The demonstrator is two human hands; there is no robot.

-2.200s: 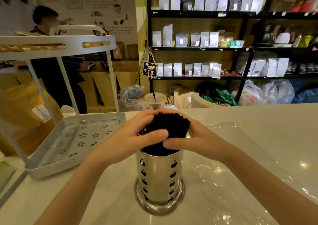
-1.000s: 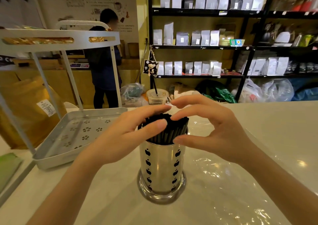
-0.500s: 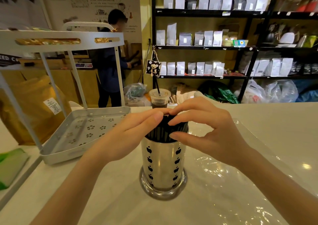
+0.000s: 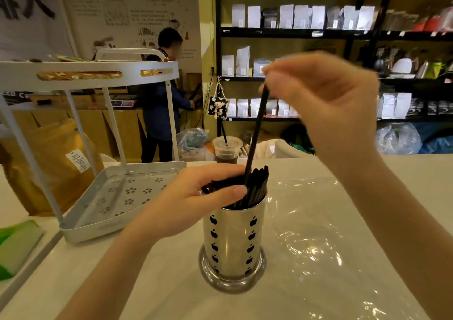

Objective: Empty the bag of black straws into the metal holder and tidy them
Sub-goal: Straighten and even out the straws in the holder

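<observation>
Centrally, the metal holder (image 4: 234, 241) stood upright on the pale counter (image 4: 157, 283), a shiny cylinder punched with apple-shaped holes, its base resting on the edge of a clear plastic bag (image 4: 316, 241) that lay flat toward three o'clock. A bundle of black straws (image 4: 255, 187) filled the holder, tips leaning toward one o'clock above the rim. The left hand (image 4: 196, 199) came in from seven o'clock and curled around the top of the bundle, thumb in front and fingers behind, pressing the straws together. The right hand (image 4: 326, 104) was raised well above the holder at one o'clock, fingertips pinching the upper end of a single straw (image 4: 256, 133) whose lower end dipped among the others. At ten o'clock from the holder stood a white two-tier rack (image 4: 117, 197) with a perforated lower tray. An iced drink cup (image 4: 226, 149) with its own straw sat at twelve o'clock on the counter's far edge. Beyond, a person (image 4: 160, 99) stood at a back counter, and dark shelves (image 4: 294, 31) held pale pouches.
</observation>
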